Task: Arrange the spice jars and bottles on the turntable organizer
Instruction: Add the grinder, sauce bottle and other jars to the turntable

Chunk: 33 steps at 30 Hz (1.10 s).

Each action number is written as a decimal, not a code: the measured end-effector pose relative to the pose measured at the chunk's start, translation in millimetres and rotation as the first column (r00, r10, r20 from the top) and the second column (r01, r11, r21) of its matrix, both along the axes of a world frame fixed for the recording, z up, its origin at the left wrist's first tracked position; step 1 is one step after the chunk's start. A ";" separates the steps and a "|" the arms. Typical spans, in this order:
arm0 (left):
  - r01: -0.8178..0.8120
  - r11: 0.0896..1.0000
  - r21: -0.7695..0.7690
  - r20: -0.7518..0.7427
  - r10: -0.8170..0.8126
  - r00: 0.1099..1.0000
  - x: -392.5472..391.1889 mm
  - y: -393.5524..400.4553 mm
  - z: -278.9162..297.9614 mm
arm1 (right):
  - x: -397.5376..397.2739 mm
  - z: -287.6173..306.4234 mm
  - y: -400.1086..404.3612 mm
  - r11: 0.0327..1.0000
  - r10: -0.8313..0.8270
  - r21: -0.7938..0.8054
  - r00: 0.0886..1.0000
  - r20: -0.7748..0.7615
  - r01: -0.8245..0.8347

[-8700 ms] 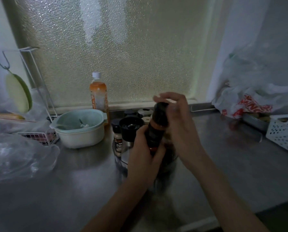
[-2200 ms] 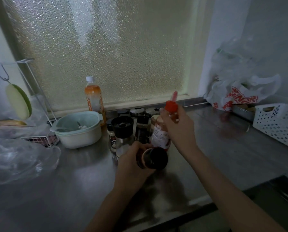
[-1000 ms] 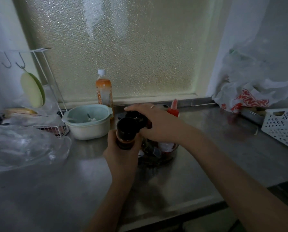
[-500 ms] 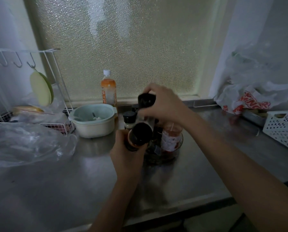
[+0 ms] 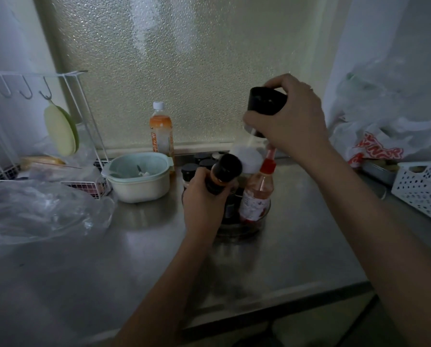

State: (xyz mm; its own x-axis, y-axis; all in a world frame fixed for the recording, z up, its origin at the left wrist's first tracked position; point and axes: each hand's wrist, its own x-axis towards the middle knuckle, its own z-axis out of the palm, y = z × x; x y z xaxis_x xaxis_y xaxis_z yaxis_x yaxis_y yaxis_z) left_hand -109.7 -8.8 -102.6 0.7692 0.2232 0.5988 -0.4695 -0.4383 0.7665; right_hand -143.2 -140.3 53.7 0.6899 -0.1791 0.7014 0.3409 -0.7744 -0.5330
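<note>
Above the crowded turntable (image 5: 242, 227) on the steel counter (image 5: 297, 246), the right hand (image 5: 288, 121) grips a black-capped jar (image 5: 265, 103) aloft while the left hand (image 5: 204, 199) clasps a dark bottle (image 5: 223, 172), blocking the jars behind, beside a red-capped sauce bottle (image 5: 258, 194) and pale bowl (image 5: 138, 176).

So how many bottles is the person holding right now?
2: a dark bottle in the left hand over the turntable, and a black-capped grinder lifted in the right hand.

The counter (image 5: 297, 259) looks like brushed metal with a dull sheen; the window (image 5: 184, 58) is pebbled frosted glass.
</note>
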 end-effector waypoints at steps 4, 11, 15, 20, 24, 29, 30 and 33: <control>-0.177 0.983 0.036 -0.028 0.178 0.984 -4.8 14.2 -11.2 | -6.2 -3.6 -0.9 0.993 -0.005 0.120 0.998 0.063 -0.003; -0.029 0.992 0.119 -0.130 0.044 0.991 -1.0 22.1 -31.0 | -10.7 -1.5 7.6 0.984 0.027 0.174 0.997 0.068 -0.039; -0.035 0.989 0.141 -0.132 0.053 0.990 -0.7 24.1 -33.1 | -8.2 -7.1 8.7 0.989 0.018 0.145 0.998 0.067 -0.028; -0.160 0.982 -0.104 -0.052 0.155 0.986 5.3 36.9 -19.3 | -4.4 -7.0 13.6 0.986 0.010 0.167 0.996 0.094 -0.025; 0.091 0.964 -0.249 -0.172 -0.136 0.976 48.5 57.9 8.1 | 0.5 0.2 16.0 0.980 0.010 0.197 0.992 0.125 -0.035; 0.385 0.701 -0.600 -0.296 -0.642 0.707 92.0 53.2 20.0 | 12.9 -0.1 13.6 0.959 0.030 0.275 0.992 0.121 -0.062; 0.367 0.670 -0.645 -0.317 -0.672 0.669 94.7 51.7 19.6 | 16.0 -1.1 13.1 0.957 0.030 0.284 0.991 0.128 -0.066; 0.304 0.629 -0.716 -0.321 -0.682 0.657 95.6 50.4 20.1 | 25.0 -2.6 11.0 0.948 0.021 0.313 0.990 0.140 -0.064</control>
